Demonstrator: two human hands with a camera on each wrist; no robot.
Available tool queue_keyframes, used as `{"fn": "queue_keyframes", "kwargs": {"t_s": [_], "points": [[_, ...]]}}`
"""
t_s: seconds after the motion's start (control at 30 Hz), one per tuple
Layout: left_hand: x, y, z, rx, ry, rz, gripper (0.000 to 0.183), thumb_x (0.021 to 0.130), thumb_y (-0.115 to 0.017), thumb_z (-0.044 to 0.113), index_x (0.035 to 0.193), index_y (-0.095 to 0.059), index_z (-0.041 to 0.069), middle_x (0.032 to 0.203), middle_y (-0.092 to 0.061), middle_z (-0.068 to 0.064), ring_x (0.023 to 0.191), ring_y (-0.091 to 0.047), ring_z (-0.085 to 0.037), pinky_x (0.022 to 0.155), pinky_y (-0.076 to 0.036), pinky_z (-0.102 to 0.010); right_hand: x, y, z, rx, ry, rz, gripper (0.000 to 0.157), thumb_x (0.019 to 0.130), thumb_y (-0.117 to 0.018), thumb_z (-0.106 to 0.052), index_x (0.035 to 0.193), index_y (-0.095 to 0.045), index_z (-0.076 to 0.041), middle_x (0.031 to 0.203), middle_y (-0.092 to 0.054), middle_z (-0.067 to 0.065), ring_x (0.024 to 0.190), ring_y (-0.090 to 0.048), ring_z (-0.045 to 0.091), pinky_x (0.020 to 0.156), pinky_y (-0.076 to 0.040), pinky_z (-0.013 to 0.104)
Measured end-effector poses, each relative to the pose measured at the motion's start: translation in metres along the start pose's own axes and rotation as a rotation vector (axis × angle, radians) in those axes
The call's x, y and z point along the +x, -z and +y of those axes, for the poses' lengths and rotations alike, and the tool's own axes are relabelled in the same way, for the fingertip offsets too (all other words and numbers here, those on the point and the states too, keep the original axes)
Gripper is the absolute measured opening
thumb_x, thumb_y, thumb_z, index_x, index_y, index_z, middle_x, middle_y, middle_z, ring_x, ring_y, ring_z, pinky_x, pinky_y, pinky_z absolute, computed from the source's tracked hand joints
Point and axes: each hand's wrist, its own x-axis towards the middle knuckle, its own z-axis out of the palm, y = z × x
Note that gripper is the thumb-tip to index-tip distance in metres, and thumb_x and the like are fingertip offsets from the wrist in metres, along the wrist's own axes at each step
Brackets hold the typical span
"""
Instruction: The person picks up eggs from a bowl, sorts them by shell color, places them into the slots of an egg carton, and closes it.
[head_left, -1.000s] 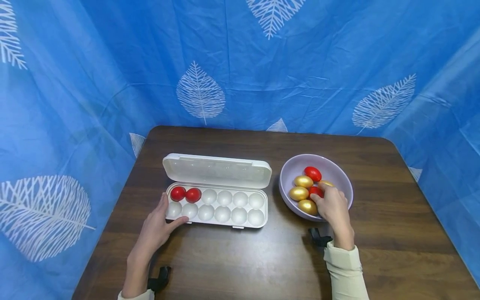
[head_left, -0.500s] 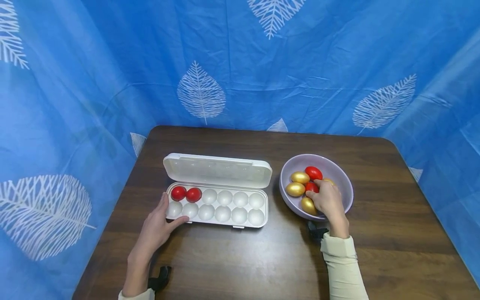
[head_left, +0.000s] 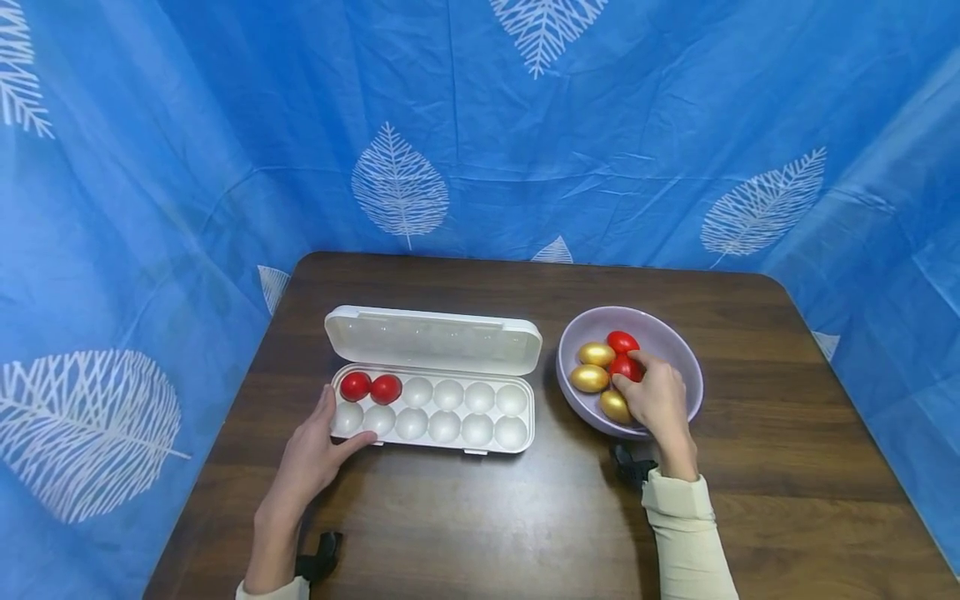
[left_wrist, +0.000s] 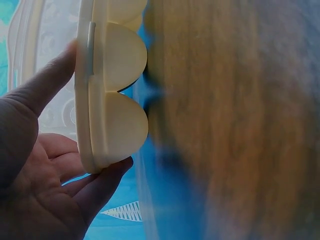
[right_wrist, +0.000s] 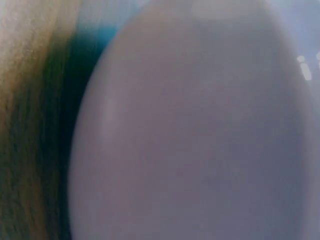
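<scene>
At the left end of the white egg box, my left hand grips the corner. In the left wrist view the left hand has its thumb on the front rim and its fingers round the end of the egg box. My right hand reaches into the lilac bowl and pinches a red egg between thumb and fingers. Beside it lie another red egg and several gold eggs. The right wrist view holds only the bowl's blurred outer wall; the hand is hidden there.
Two red eggs fill the back-left cups of the box. Its lid stands raised at the back. Both sit on a brown wooden table, with blue leaf-print cloth hanging behind and at the sides.
My right hand has moved slightly left in the bowl, its fingers on the red egg, and the gold eggs have shifted a little leftward. The left hand and the egg box have not moved.
</scene>
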Motion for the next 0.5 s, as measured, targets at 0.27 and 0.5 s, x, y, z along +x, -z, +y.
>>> {"fn": "queue_keyframes", "kwargs": {"t_s": [0.27,0.5], "points": [[0.000,0.002,0.001,-0.004,0.012,-0.004,0.110,0.083,-0.077,0.047,0.154,-0.012,-0.007,0.157,-0.014,-0.031,0.142,-0.019,-0.051,0.108,-0.027,-0.063,-0.004,-0.001,-0.002,0.217,0.013,0.137,0.039,0.085,-0.075,-0.008,0.120,-0.065,0.006,0.115,-0.066,0.027,0.104,-0.063,0.042,0.092,-0.051,0.050],[0.000,0.002,0.002,-0.002,0.005,-0.009,0.111,0.083,-0.077,0.047,0.154,-0.011,-0.007,0.157,-0.013,-0.032,0.141,-0.019,-0.051,0.107,-0.028,-0.063,-0.013,0.000,-0.002,0.453,0.003,0.225,0.037,0.083,-0.078,-0.005,0.116,-0.064,0.007,0.113,-0.066,0.019,0.102,-0.064,0.029,0.080,-0.051,0.013]]}}
